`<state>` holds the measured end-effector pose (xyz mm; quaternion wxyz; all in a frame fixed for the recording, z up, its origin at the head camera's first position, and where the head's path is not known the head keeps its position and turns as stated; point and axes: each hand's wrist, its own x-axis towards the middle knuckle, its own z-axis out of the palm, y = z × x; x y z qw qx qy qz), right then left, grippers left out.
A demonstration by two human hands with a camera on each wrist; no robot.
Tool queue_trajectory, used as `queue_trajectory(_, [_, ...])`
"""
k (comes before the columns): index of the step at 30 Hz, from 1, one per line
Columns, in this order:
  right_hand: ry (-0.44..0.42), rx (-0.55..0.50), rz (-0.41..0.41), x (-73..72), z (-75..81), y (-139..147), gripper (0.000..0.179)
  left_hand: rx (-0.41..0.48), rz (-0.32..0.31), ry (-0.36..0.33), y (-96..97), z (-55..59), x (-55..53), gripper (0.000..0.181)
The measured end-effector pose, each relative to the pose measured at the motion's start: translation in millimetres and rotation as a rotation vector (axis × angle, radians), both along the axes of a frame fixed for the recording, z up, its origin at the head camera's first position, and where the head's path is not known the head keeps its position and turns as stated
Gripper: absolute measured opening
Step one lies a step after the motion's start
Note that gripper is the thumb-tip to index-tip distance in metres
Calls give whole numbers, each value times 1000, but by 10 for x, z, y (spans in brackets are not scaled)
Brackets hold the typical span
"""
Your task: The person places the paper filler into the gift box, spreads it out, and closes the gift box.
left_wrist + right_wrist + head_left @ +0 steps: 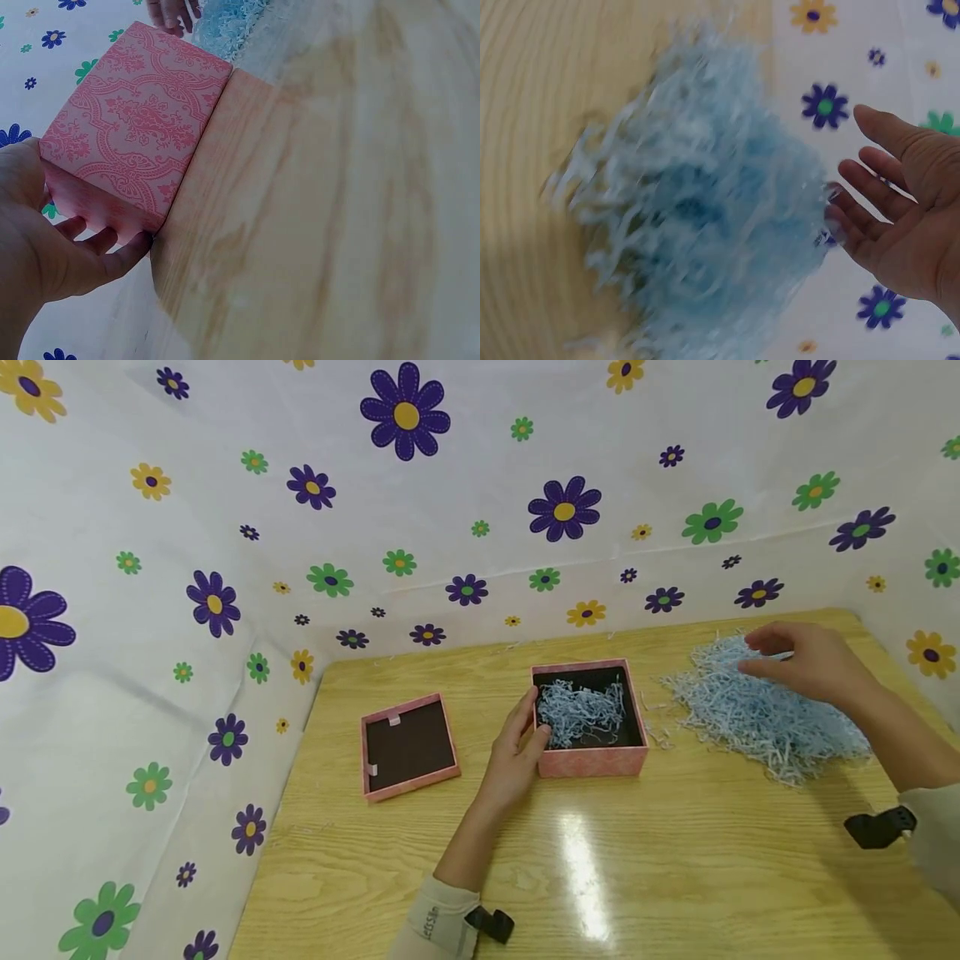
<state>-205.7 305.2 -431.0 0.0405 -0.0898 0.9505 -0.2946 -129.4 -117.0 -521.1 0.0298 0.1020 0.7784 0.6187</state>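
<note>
In the head view a pink patterned box (592, 762) stands uncovered on the table, with pale blue paper shreds (577, 714) inside on its black lining. My left hand (516, 756) holds the box by its left wall, thumb over the rim and fingers along the outside. The left wrist view shows those fingers (101, 238) against the side of the pink box (135, 120). To the right, my right hand (813, 662) is over a heap of blue shredded paper (750, 714), thumb and fingers apart with nothing between them.
The box's pink lid (412, 747) lies inside-up on the wooden table (360, 860), left of my left hand. A few stray shreds (660, 735) lie between box and heap. Flower-printed white sheeting (465, 477) rises behind the table and at both sides.
</note>
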Motion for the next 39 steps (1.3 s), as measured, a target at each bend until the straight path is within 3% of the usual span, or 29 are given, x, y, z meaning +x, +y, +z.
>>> queue_trajectory(7, [-4, 0, -193, 12, -251, 392, 64, 2, 7, -21, 0, 16, -9, 63])
queue_trajectory(15, [34, -2, -157, 11, -501, 553, 55, 4, 16, -18, 14, 10, -9, 63])
queue_trajectory(20, [112, 24, -221, 17, -555, 556, 37, 15, 7, -9, 30, 0, -13, 63])
queue_trajectory(24, [169, 22, -278, 8, -446, 482, 31, 10, 5, 6, 41, 3, -24, 64])
queue_trajectory(30, [243, 1, -322, 12, -110, 352, 34, 1, 14, -2, 41, 17, -45, 62])
queue_trajectory(39, [273, -50, -395, 51, 304, 347, 39, 7, 4, 3, 29, 17, -53, 62])
